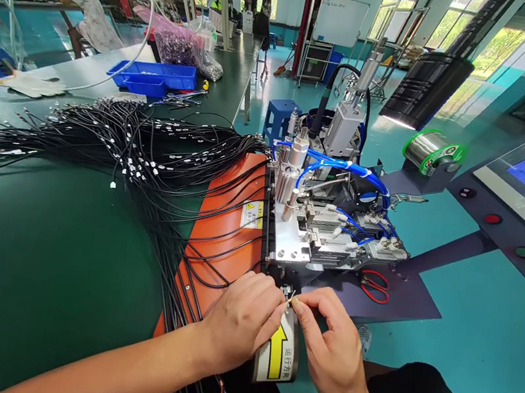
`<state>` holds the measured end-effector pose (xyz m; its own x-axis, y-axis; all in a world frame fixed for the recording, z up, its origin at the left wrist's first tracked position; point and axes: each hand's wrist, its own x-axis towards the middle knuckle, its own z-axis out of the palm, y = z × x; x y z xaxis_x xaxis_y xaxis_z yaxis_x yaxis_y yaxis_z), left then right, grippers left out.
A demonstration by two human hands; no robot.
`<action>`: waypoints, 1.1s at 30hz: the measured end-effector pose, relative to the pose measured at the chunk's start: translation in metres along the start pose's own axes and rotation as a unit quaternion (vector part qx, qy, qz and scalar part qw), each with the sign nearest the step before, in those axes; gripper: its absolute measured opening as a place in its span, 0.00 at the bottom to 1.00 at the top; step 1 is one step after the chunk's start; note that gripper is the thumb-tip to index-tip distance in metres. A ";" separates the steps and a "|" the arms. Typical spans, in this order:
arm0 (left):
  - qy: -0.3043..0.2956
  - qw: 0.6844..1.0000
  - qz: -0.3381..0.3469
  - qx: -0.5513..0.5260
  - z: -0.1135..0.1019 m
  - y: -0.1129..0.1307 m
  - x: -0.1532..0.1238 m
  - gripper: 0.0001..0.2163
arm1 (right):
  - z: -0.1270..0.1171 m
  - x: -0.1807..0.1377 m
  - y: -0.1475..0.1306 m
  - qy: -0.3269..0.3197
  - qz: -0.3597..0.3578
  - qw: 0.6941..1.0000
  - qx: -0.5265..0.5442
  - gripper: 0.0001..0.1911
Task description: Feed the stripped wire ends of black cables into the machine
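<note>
Left hand (247,312), right hand (336,345): both pinched closed on thin wires (292,296).
I judge it's wire sorting, near side of the pneumatic machine (329,239); next calls for steady hold.

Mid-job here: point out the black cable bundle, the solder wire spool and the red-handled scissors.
Black cable bundle (146,147): head view, on the massed cables.
Solder wire spool (425,151): head view, on the wound wire.
Red-handled scissors (375,286): head view, on the handles.
</note>
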<state>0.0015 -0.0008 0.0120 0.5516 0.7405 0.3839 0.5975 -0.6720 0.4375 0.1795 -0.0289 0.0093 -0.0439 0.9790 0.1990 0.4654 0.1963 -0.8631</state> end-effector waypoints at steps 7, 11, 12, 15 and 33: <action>0.002 0.999 0.025 0.027 0.000 0.001 0.000 0.12 | -0.010 0.007 -0.005 -0.054 0.058 0.997 0.012 0.11; 0.004 0.999 0.032 0.035 0.001 0.000 0.000 0.12 | -0.014 0.011 -0.007 -0.064 0.071 0.995 -0.008 0.11; 0.004 0.999 0.033 0.036 0.001 0.000 0.000 0.12 | -0.015 0.012 -0.007 -0.067 0.072 0.995 -0.013 0.11; 0.005 0.999 0.037 0.037 0.001 -0.001 0.000 0.12 | -0.016 0.012 -0.007 -0.074 0.071 0.995 -0.019 0.12; -0.001 0.999 0.034 0.041 0.001 0.000 0.000 0.13 | -0.016 0.015 -0.004 -0.086 0.066 0.994 -0.010 0.12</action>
<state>0.0016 -0.0004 0.0115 0.5935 0.6934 0.4086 0.6049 -0.7192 0.3418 0.1910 -0.0156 0.0233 -0.1311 0.9914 -0.0004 0.4951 0.0652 -0.8664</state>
